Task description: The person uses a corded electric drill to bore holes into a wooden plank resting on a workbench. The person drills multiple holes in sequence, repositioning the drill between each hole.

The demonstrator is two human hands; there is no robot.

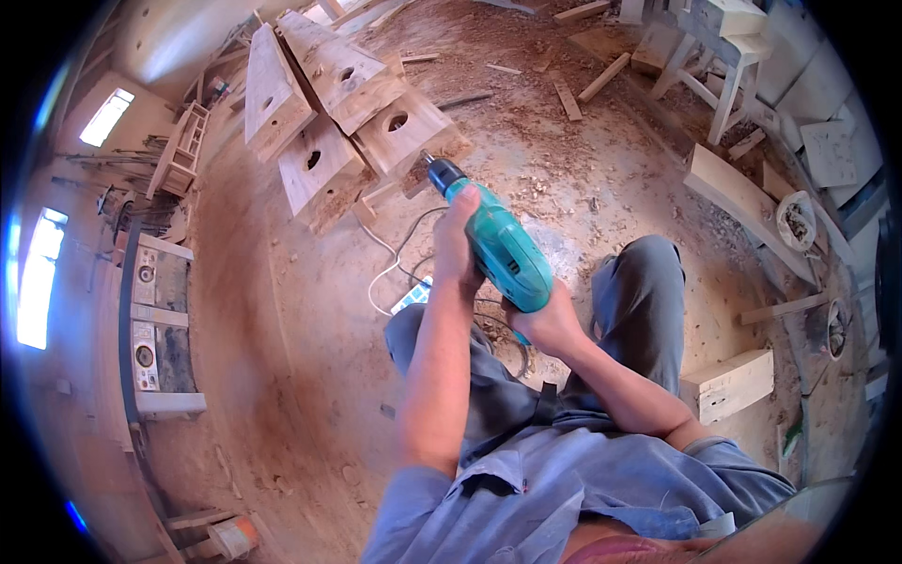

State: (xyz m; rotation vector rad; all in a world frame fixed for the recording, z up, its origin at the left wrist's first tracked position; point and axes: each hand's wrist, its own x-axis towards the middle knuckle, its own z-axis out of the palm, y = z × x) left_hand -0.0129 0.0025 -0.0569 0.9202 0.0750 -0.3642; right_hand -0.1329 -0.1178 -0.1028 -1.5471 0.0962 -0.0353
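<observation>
A teal power drill [510,246] with a black chuck is held in both my hands, pointing away and to the left. My left hand [458,242] is closed around its front body behind the chuck. The rear handle is in the grip of my right hand [548,321]; its trigger is hidden. Just beyond the chuck stands a pale wooden block [404,132] with a round hole in its top. Beside it is another holed block [321,165], and further blocks with holes [343,75] extend behind. The drill's tip appears close to the nearest block's corner; I cannot tell whether they touch.
A power strip [412,295] and cords lie on the floor before my knees. Wood shavings and offcuts [604,78] litter the far floor. At right are a long beam [747,211], a bucket [797,222] and a short block [729,383]. A wooden sawhorse [719,80] stands far right.
</observation>
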